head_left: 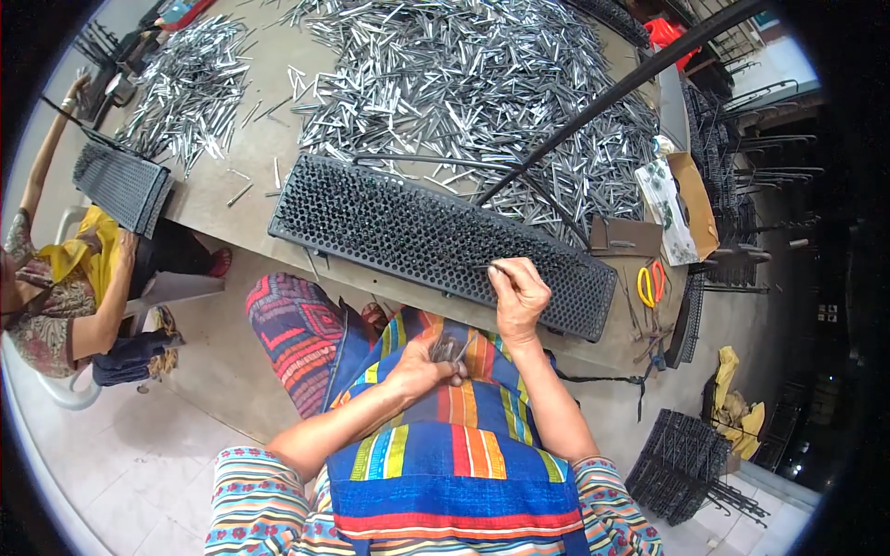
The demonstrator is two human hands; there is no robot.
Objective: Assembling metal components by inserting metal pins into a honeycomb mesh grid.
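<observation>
A long black rack (417, 236) with rows of small round holes lies slanted along the table's near edge. Dark pieces stick up from many holes at its left and middle; toward the right end the holes show more plainly. My right hand (521, 298) is over the right half of the rack, thumb and fingers pinching a thin dark metal rod (484, 268). Above my striped apron, my left hand (425, 371) is closed around a small bunch of thin metal rods (449, 350). Its palm side is partly hidden.
A big heap of loose metal rods (464, 83) covers the table's far side, a smaller pile (190, 88) the left. A black bar (612, 102) slants over the rack. Orange-handled scissors (651, 283) and an open carton (691, 208) lie right. A co-worker (79, 296) sits left with another rack (122, 188).
</observation>
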